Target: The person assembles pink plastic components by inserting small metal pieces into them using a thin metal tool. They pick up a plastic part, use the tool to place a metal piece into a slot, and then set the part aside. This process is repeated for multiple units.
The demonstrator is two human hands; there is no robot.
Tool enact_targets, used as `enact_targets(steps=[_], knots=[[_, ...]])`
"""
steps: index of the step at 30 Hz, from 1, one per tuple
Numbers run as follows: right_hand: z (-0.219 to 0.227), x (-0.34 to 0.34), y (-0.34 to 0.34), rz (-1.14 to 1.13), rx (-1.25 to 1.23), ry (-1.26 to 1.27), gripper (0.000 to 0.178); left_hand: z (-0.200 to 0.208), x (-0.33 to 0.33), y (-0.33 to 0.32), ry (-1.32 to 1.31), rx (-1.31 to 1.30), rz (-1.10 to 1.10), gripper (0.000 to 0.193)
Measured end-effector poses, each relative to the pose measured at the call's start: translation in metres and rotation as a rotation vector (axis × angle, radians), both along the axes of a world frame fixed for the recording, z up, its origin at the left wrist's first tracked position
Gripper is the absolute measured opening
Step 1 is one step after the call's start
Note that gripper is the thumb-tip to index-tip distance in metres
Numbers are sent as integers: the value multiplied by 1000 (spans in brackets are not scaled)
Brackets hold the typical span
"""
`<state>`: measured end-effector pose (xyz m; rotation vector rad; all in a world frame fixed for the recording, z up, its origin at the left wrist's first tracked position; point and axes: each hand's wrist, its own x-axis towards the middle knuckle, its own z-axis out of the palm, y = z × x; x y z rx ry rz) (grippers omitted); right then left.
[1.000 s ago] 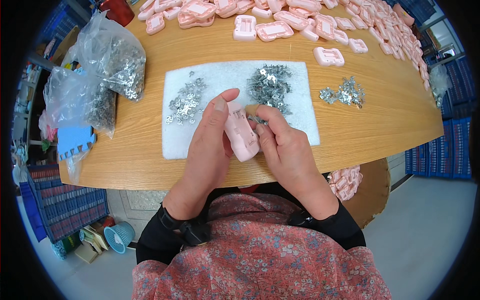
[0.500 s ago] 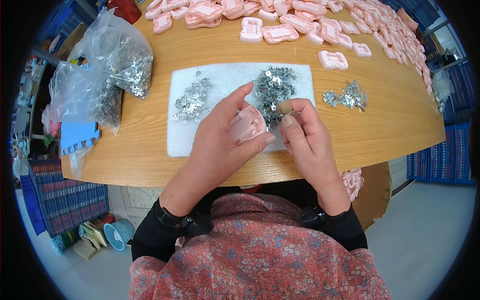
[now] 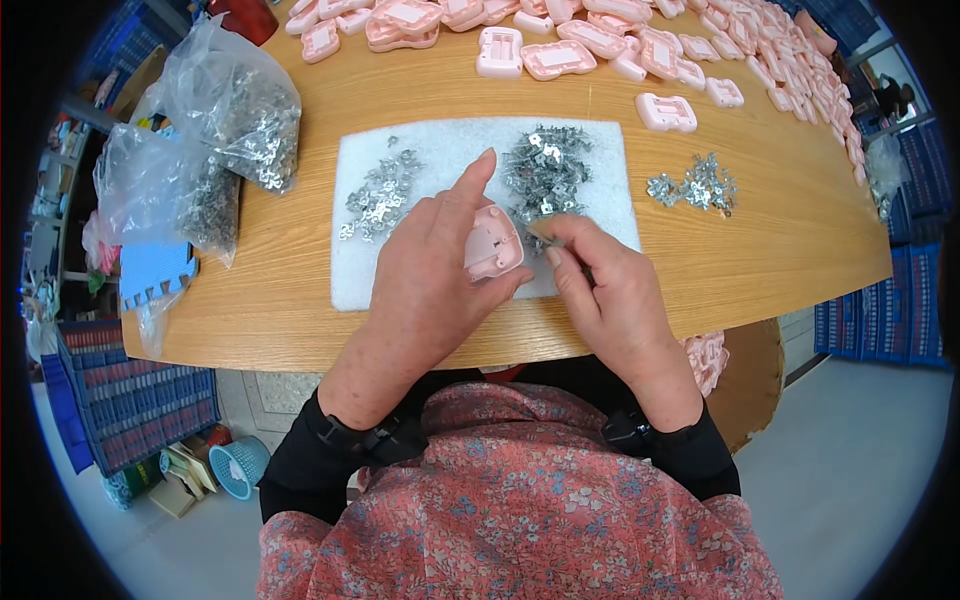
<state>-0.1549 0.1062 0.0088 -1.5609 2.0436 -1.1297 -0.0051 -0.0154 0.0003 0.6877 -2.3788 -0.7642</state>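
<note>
My left hand (image 3: 428, 255) grips a pink plastic casing (image 3: 494, 243), its hollow side facing up and to the right. The index finger of that hand stretches upward, off the casing. Just right of the casing, my right hand (image 3: 608, 285) has thumb and forefinger closed at the lower edge of a heap of small metal pieces (image 3: 548, 170). Something small and tan shows at its fingertips, too hidden to name. Both hands are over a white foam sheet (image 3: 462, 133). Left of the casing, a looser group of metal pieces (image 3: 380, 205) lies on the same sheet.
Many pink casings (image 3: 660, 55) crowd the far side of the wooden table (image 3: 780, 230). A small metal pile (image 3: 700, 186) lies right of the foam. Clear bags of metal pieces (image 3: 262, 120) and a blue foam mat (image 3: 156, 272) sit at the left.
My right hand has moved slightly down and left, its fingertips now lower by the metal heap. My left hand has shifted a little left with the casing, which has turned slightly.
</note>
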Motion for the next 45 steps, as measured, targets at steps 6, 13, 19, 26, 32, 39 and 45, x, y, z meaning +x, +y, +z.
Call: enact_targets(steps=[6,13,19,26,32,39,45], knots=[[4,5,3,-69,83,-248,23,6,3,-6,372,1050,17,54],[-1,20,-4,54,72,-263,24,6,5,-13,554,1505,-39,58],[3,26,-14,75,78,-226,25,3,0,-5,607,1510,-51,55],[8,27,-16,28,135,-180,25,2,0,-1,611,1496,-25,55],[1,-9,0,-129,69,-93,22,0,22,-20,699,1481,-21,57],[-7,-30,18,-123,-22,80,13,4,46,-22,738,1464,25,53],[-7,-5,2,-29,44,175,15,-5,66,-23,732,1414,28,56]])
